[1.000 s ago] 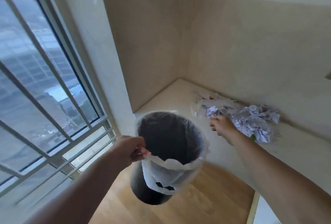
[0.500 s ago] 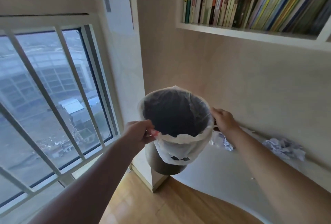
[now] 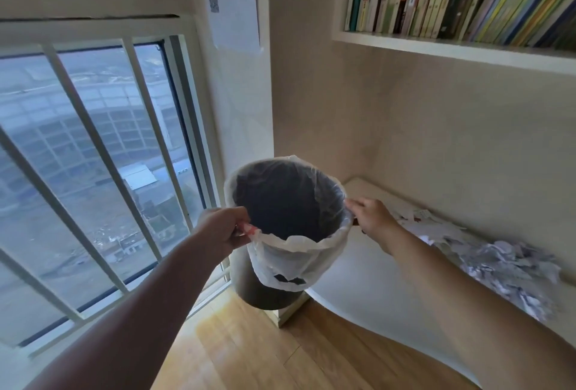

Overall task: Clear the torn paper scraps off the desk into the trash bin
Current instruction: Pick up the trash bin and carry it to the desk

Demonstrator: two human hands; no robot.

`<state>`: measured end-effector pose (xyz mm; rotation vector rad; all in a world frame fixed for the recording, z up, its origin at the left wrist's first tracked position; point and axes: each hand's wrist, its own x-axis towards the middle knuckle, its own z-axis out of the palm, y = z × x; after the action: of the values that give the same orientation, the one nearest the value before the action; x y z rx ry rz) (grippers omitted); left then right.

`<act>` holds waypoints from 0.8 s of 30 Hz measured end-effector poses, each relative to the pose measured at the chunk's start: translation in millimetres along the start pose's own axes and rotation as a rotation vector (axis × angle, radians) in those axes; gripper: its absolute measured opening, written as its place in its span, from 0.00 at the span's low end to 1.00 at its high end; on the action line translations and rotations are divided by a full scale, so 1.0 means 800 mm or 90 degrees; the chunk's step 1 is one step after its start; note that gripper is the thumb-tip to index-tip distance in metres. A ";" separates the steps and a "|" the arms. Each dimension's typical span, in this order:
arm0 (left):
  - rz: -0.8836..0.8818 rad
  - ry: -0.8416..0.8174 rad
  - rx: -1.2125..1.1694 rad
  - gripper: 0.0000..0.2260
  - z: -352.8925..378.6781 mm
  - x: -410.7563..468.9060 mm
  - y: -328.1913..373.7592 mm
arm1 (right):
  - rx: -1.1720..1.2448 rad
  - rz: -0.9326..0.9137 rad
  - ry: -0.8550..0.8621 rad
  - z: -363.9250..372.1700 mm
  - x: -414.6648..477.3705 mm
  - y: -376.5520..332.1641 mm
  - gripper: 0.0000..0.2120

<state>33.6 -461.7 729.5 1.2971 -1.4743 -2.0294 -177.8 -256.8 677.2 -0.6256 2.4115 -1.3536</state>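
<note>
White scraps [image 3: 498, 262] lie heaped on the desk [image 3: 367, 283] against the back wall [image 3: 436, 140], right of the bin [image 3: 290, 202] and below its rim. Left hand [image 3: 223, 230] pinches the liner [image 3: 290, 252] at the near rim, fingers curled; right hand [image 3: 372, 216] grips the rim's right side, nearer the heap. I judge the bin mouth must come down beside the desk edge before that hand sweeps scraps leftward.

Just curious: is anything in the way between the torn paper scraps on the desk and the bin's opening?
Nothing visible. Only bare white desk lies between the crumpled white paper scraps and the dark round trash bin, its bag-lined mouth open. The right hand grips the rim on that side.
</note>
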 end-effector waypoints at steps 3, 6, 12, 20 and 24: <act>0.001 0.016 0.032 0.04 -0.023 0.006 -0.006 | -0.006 0.034 0.006 0.001 -0.001 0.012 0.20; -0.002 0.045 0.071 0.05 -0.041 0.012 -0.018 | -0.009 0.064 0.016 -0.004 -0.005 0.026 0.21; 0.003 0.048 0.064 0.06 -0.031 0.004 -0.026 | 0.006 0.064 -0.011 -0.010 -0.015 0.028 0.14; 0.062 -0.037 -0.018 0.05 0.067 -0.014 0.007 | 0.090 -0.026 0.074 -0.068 -0.015 -0.009 0.13; 0.043 -0.045 -0.013 0.03 0.110 -0.003 -0.014 | 0.083 -0.015 0.089 -0.103 -0.014 0.012 0.18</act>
<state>-32.9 -403.7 726.3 1.1638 -1.5027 -2.0603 -208.3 -186.7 711.8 -0.5433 2.4039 -1.5979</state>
